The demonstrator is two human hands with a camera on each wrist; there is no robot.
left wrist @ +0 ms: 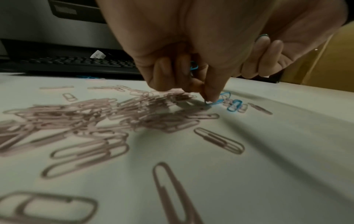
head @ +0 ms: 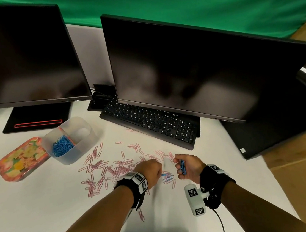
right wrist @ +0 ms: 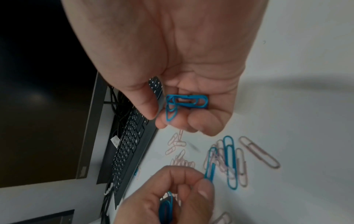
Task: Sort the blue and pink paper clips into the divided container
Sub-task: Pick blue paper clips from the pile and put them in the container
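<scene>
I see the white table [head: 45, 208] carrying two dark monitors, the right monitor [head: 191, 71] standing over a black keyboard [head: 149, 123] and the left monitor [head: 22, 53] on its black stand. Left of the keyboard sits the clear divided container [head: 87, 138], with a heap of blue clips [head: 61, 147] in its nearer compartment; the farther compartment looks bare apart from something pink at the divider, which I cannot make out. Touching the container's left side is a floral tin [head: 21, 160]. Across the middle of the table lies the scatter of pink paper clips [head: 105, 170], loose and overlapping, running from just in front of the container to my hands. My left hand [head: 150, 171] is curled knuckles-up over the right end of that scatter; in the left wrist view its thumb and forefinger pinch the end of a blue clip on the table [left wrist: 216, 101], and further blue clips are tucked inside the curled fingers [right wrist: 166, 207]. My right hand [head: 187, 166] is just beside it, palm turned inward, its fingers and thumb closed round a small bundle of blue clips [right wrist: 186, 101]. Between the two hands a few more blue clips [right wrist: 230, 162] lie mixed among pink ones on the table.
</scene>
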